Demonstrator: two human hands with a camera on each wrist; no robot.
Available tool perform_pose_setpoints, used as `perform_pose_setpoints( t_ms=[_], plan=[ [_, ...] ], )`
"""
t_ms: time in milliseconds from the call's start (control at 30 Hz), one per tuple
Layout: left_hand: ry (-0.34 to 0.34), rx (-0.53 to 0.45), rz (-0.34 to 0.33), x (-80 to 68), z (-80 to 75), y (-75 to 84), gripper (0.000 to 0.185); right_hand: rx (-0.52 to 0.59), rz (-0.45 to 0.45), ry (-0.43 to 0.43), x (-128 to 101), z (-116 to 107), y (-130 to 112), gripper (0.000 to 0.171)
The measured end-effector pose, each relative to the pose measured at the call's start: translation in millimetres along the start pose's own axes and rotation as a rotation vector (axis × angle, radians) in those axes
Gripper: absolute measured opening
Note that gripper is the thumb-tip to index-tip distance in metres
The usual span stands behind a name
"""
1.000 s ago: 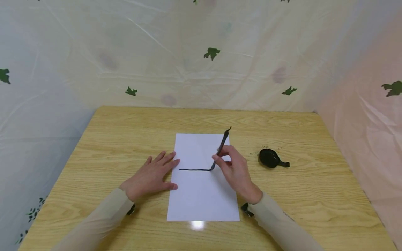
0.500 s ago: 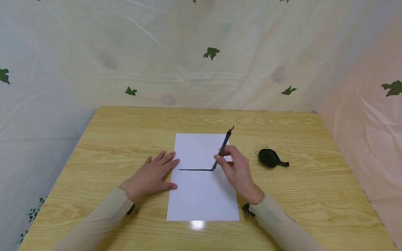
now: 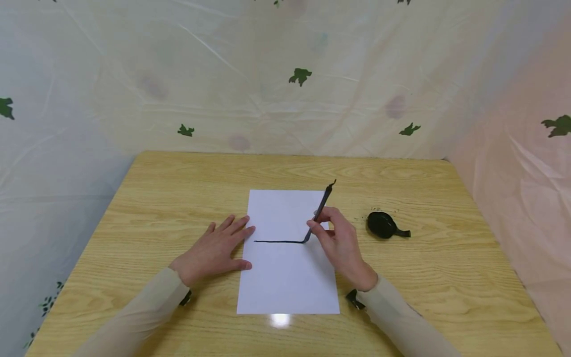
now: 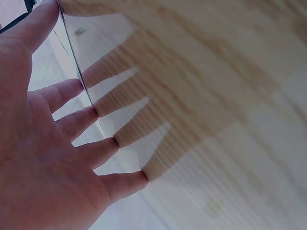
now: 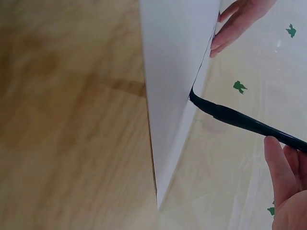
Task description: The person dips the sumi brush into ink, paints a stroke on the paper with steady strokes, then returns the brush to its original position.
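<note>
**On paper: brush at line end**

Right of the right hand (image 3: 341,245) sits a black ink dish (image 3: 381,224), contents unclear. That hand pinches the brush (image 3: 318,214), tip on the paper (image 3: 285,277). Left hand (image 3: 214,250) lies flat on the paper's edge; bare table (image 3: 446,277) all around.

Nothing readable is showing anywhere: no words, labels, brands or numbers. The only mark is a plain black line (image 3: 278,242) lying across the white sheet (image 3: 285,277), running leftward from the brush tip below the right hand's grip.
</note>
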State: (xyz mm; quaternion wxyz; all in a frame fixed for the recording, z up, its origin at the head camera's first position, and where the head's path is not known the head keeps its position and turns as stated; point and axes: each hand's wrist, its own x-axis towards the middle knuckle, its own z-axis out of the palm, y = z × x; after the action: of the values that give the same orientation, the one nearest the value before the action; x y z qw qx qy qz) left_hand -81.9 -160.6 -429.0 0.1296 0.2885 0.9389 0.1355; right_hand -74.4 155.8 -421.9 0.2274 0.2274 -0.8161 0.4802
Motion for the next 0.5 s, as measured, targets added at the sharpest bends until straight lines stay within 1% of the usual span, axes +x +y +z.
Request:
perform_pose_setpoints(
  t_ms=[133,367,500],
  plan=[
    [0.001,-0.001,0.001,0.4,0.5,-0.5,0.085,0.007,0.031,-0.002,-0.7,-1.6,-0.7,0.026],
    [-0.004,-0.003,0.001,0.8,0.3,0.1,0.086,0.005,0.047,0.004,-1.3,-4.7,-0.7,0.027],
    [-0.004,-0.005,0.003,0.8,-0.6,0.0,0.085,0.024,0.06,0.008,-1.7,-5.8,0.4,0.025]
  ],
)
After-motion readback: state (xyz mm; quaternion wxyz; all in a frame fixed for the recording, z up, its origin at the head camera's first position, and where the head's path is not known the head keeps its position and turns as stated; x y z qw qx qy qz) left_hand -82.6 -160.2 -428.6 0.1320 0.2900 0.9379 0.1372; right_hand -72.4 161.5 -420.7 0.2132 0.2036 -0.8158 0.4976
